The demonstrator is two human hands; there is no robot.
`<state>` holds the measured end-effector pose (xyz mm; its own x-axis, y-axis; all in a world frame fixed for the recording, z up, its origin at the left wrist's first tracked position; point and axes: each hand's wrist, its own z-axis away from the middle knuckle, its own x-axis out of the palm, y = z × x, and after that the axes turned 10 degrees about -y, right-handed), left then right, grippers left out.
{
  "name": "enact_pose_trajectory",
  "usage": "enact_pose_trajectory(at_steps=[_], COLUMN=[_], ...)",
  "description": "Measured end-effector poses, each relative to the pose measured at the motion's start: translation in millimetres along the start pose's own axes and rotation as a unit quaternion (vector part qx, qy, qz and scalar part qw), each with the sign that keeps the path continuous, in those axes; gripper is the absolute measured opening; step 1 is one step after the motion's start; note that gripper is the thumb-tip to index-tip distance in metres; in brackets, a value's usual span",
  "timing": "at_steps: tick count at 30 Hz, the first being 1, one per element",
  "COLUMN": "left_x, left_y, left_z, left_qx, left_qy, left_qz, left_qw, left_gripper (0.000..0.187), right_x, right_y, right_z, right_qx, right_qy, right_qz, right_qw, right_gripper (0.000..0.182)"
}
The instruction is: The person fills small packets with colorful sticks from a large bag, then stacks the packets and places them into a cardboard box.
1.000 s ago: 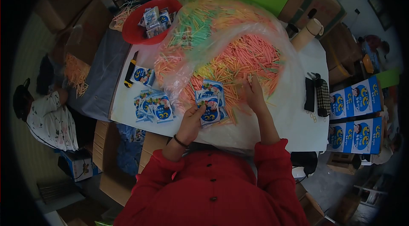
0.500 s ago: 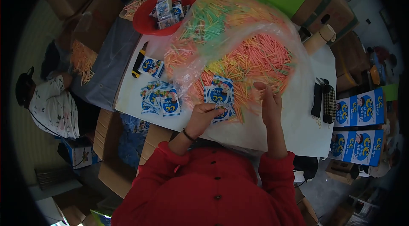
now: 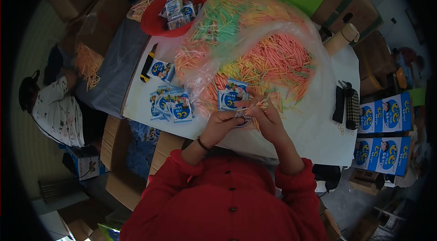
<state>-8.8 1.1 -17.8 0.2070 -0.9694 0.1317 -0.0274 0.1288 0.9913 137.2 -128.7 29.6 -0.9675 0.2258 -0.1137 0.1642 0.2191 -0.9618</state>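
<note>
My left hand (image 3: 221, 127) is closed on the lower edge of a small blue-and-white packet, largely hidden by my fingers. Close beside it, my right hand (image 3: 269, 120) pinches a small bunch of coloured sticks (image 3: 260, 103) over that packet. Just beyond both hands lies a blue-and-white packet (image 3: 233, 90), at the near edge of a big heap of pink, yellow and green sticks (image 3: 284, 57) in a clear plastic bag (image 3: 325, 75). More packets (image 3: 181, 104) lie overlapping to the left, with a single one (image 3: 161, 70) above them.
A black-and-yellow cutter (image 3: 148, 62) lies at the table's left. Behind it stands a red bowl (image 3: 150, 16) of packets. A checked pouch (image 3: 351, 107) lies at the right, near printed boxes (image 3: 387, 116). An open carton (image 3: 114, 143) stands below left; a person (image 3: 57, 113) sits beyond.
My right hand has come down and left from the heap's near edge to my left hand, with sticks now visible in its fingers. My left hand has moved slightly.
</note>
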Motion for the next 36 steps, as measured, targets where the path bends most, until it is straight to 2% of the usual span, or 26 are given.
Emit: enact_pose_trajectory(at_steps=[1,2,3,4,8,9,10,11,13,17,19,20,22,24,26,27,29,31,32,33,34,36], left_x=[0.3,0.9,2.1,4.1,5.9,6.1,6.5,6.9,3.5,-1.4,-0.5,0.3,-1.3,-7.2,-11.5,-16.3,-33.0,-60.0,-78.3,-92.8,-99.3,-104.7], left_y=[-0.8,-1.3,-1.7,-2.4,-9.4,-11.2,-11.7,-12.6,-15.3,-14.4,-4.4,1.7,6.6,8.5,8.5,9.3,11.7,11.0,6.7,3.9,5.7,8.2], left_z=[0.6,0.8,0.9,0.1,-2.8,-3.0,-3.4,-3.6,-5.1,-6.9,-8.8,-8.8,-4.2,7.0,20.5,27.8,45.4,54.2,56.0,55.7,53.7,46.9], left_qx=[0.008,0.016,0.016,0.02,0.038,0.038,0.036,0.034,0.024,0.033,0.04,0.047,0.061,0.071,0.159,0.159,0.132,0.123,0.095,0.066,0.066,0.078], left_qy=[-0.003,-0.006,-0.005,-0.006,-0.022,-0.023,-0.033,-0.043,-0.057,-0.05,-0.047,-0.05,-0.038,-0.022,0.036,0.04,0.214,0.286,0.328,0.357,0.352,0.408], left_qz=[0.011,0.021,0.02,0.034,0.038,0.037,0.062,0.086,0.092,0.121,0.141,0.163,0.166,0.166,0.172,0.169,0.102,0.014,-0.178,-0.365,-0.363,-0.61], left_qw=[1.0,1.0,1.0,0.999,0.998,0.998,0.997,0.995,0.994,0.991,0.988,0.984,0.983,0.983,0.972,0.972,0.963,0.95,0.923,0.857,0.86,0.675], left_gripper=[0.016,0.016,0.016,0.017,0.021,0.021,0.023,0.025,0.027,0.03,0.03,0.029,0.032,0.036,0.043,0.043,0.045,0.049,0.056,0.062,0.062,0.065], right_x=[-0.9,2.5,8.2,12.0,1.7,-1.2,-2.4,-1.1,3.9,3.3,0.2,-2.7,-10.8,-22.5,-31.9,-36.8,-41.6,-46.2,-48.3,-50.8,-53.1,-57.3], right_y=[-1.9,-4.6,-9.9,-14.7,1.7,1.5,-0.7,-2.1,-5.4,-18.5,-23.2,-23.6,-22.6,-19.5,-13.8,-11.8,-11.1,-9.7,-7.4,-2.7,2.9,20.4], right_z=[-2.2,-0.9,3.5,5.9,13.6,13.1,12.5,12.1,9.6,5.7,4.8,4.7,5.0,15.0,29.1,38.9,48.3,61.9,66.4,66.5,65.6,67.0], right_qx=[-0.02,-0.022,0.028,0.076,0.03,0.029,0.027,0.027,0.038,0.037,0.015,0.012,-0.054,-0.048,-0.04,-0.02,0.004,0.044,0.048,0.05,0.05,0.072], right_qy=[-0.022,-0.024,0.041,0.104,0.058,-0.009,-0.076,-0.075,-0.074,-0.092,-0.015,-0.019,0.048,0.068,0.09,0.111,0.138,0.208,0.217,0.24,0.261,0.273], right_qz=[0.147,0.146,-0.039,-0.222,-0.238,-0.048,0.144,0.144,0.407,0.403,0.157,0.155,0.06,0.051,0.044,0.014,-0.008,-0.041,-0.035,-0.018,-0.001,0.058], right_qw=[0.989,0.989,0.998,0.966,0.969,0.998,0.986,0.986,0.91,0.91,0.987,0.988,0.996,0.995,0.994,0.994,0.99,0.976,0.974,0.969,0.964,0.957], right_gripper=[0.018,0.018,0.019,0.02,0.019,0.022,0.025,0.025,0.039,0.052,0.058,0.058,0.059,0.057,0.055,0.051,0.046,0.034,0.034,0.028,0.023,0.021])
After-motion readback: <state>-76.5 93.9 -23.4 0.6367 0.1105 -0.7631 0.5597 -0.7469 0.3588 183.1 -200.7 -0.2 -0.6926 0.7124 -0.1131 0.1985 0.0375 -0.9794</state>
